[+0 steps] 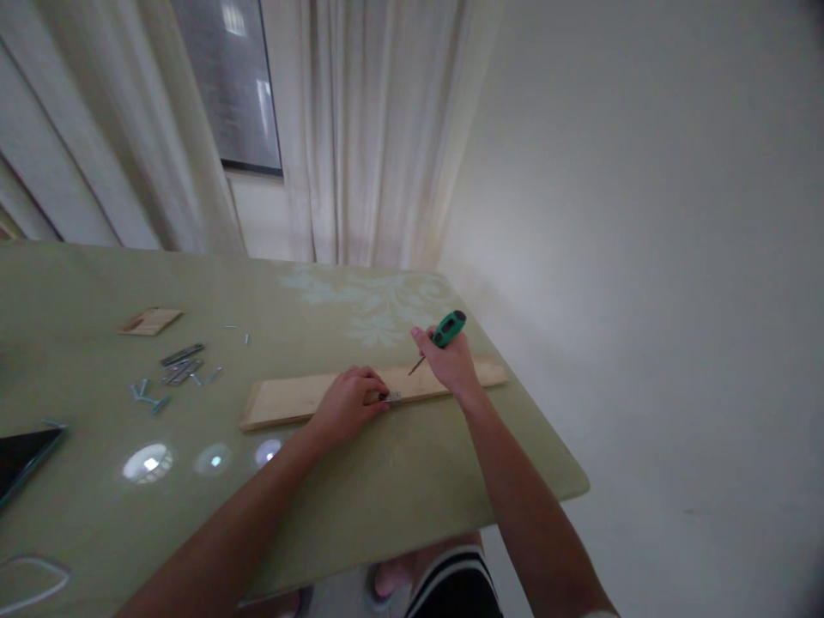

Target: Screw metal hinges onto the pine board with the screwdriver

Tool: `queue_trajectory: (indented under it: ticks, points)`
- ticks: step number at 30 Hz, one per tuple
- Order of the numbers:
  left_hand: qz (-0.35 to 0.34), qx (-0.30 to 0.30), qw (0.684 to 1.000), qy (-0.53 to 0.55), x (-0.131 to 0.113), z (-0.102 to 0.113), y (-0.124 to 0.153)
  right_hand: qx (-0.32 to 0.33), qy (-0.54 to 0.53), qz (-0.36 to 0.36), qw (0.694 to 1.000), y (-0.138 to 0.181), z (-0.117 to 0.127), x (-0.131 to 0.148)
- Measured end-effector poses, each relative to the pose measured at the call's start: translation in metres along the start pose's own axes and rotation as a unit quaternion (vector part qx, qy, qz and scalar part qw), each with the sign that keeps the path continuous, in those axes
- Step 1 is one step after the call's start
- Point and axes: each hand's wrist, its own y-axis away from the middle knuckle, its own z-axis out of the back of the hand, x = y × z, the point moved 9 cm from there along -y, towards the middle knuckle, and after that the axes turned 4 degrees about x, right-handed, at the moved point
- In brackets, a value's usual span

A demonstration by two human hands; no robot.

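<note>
A long, pale wooden board (283, 398) lies flat across the right part of the table. My left hand (353, 396) rests on its near edge, with fingers closed on a small metal hinge (394, 397) that lies against the wood. In my right hand (454, 365) is a screwdriver (449, 328) with a green and black handle, its fingers wrapped round it. The thin shaft slants down to the left, and its tip is near the board, to the right of the hinge. Whether the tip touches the wood I cannot tell.
Several screws (147, 396) and a few metal hinges (183, 369) lie on the left of the green table (360, 506). Behind them is a small wooden piece (150, 322). A dark flat device (26, 459) and a white cable (48, 566) are at the left edge. A wall (644, 300) stands on the right.
</note>
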Motion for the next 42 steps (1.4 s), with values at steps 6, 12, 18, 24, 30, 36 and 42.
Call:
queue_trajectory:
  ticks: [6, 12, 18, 24, 30, 36, 42]
  points:
    - [0.028, 0.0, 1.0, 0.004, 0.002, 0.002, 0.001, -0.036, 0.022, 0.028, 0.999, 0.001, -0.015, 0.008]
    - [0.037, 0.001, 0.999, 0.016, 0.007, 0.0, 0.001, -0.022, -0.006, 0.031, 0.999, 0.018, -0.025, -0.004]
    - [0.048, 0.0, 0.999, 0.021, 0.008, 0.001, 0.002, 0.014, -0.024, 0.003, 1.0, 0.017, -0.04, -0.012]
    - [0.052, 0.004, 0.998, 0.025, 0.007, 0.002, 0.002, 0.028, -0.025, -0.008, 0.999, 0.02, -0.046, -0.012]
    - [0.036, 0.015, 0.999, 0.02, 0.005, 0.0, 0.001, 0.049, 0.042, 0.0, 0.998, 0.021, -0.052, -0.005]
    - [0.029, 0.012, 0.999, 0.015, 0.003, 0.001, 0.0, -0.037, 0.107, 0.069, 0.991, 0.023, -0.042, 0.005]
    - [0.03, 0.019, 0.999, 0.014, 0.003, 0.001, 0.001, -0.023, 0.016, 0.131, 0.991, 0.026, -0.038, 0.016]
